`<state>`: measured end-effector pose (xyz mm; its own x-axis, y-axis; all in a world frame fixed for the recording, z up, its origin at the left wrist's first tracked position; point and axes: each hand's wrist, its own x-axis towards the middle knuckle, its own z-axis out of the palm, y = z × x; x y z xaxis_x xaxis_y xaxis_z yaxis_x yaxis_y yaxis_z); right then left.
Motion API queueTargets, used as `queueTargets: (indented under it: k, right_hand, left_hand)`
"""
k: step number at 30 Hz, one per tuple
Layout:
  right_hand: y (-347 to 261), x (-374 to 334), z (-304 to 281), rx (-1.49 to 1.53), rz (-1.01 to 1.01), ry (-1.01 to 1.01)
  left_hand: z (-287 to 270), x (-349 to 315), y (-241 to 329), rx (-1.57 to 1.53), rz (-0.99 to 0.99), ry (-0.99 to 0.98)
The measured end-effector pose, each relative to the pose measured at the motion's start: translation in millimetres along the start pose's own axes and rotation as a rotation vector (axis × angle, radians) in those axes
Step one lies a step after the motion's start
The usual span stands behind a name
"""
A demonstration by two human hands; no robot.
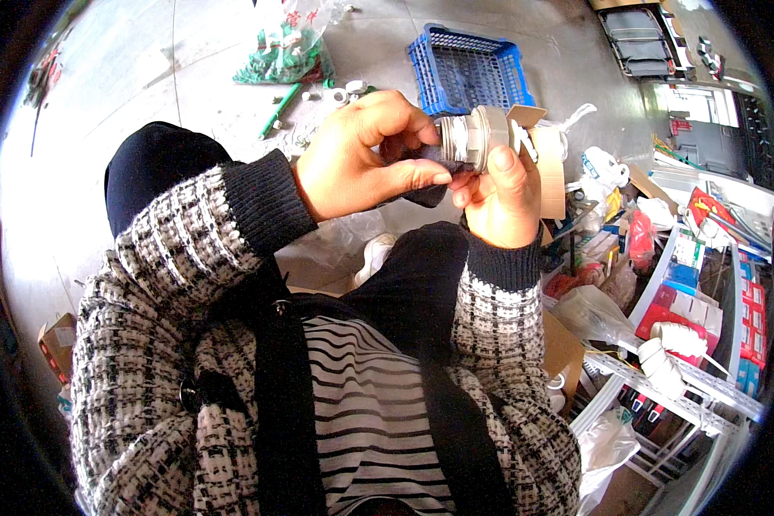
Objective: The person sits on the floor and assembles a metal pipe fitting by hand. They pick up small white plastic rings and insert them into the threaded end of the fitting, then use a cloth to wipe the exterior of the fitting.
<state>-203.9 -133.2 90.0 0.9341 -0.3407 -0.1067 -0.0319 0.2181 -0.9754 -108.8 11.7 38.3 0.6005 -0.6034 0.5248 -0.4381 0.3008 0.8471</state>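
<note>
A metal pipe fitting (490,142) with a threaded end and a wider, faceted body is held up in front of me. White material, like thread tape, shows on its threads. My right hand (506,202) grips the body from below, the thumb against its near side. From the left, my left hand (365,155) closes thumb and fingers around a dark, soft-looking piece (428,155) at the threaded end. What exactly that piece is, I cannot make out. Part of it is hidden by my fingers.
A blue plastic crate (471,69) stands on the floor ahead. Left of it are a clear bag of green fittings (285,56) and a green pipe (279,112). A cardboard box (550,172) stands just beyond my right hand. White metal shelving (662,404) with boxes and bags fills the right.
</note>
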Motion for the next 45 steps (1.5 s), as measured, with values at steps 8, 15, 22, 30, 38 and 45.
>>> queueTargets:
  k: [8, 15, 22, 30, 38, 45]
  right_hand:
    - [8, 5, -13, 0.057, -0.020, -0.195]
    - [-6, -1, -1, -0.135, -0.054, -0.144]
    - [1, 0, -10, -0.178, -0.084, -0.048]
    - [2, -1, -9, -0.119, -0.057, 0.003]
    - [3, 1, -6, -0.072, -0.094, 0.000]
    - [2, -2, 1, -0.108, -0.149, 0.055]
  left_hand:
    - [11, -3, 8, -0.731, -0.290, 0.007]
    - [1, -2, 11, -0.700, -0.538, -0.138]
    - [-9, 5, 7, -0.647, -0.612, -0.005]
    - [-11, 6, 11, -0.070, -0.013, 0.090]
    - [-13, 7, 16, 0.155, 0.178, 0.012]
    - [-2, 2, 13, -0.194, -0.322, 0.071]
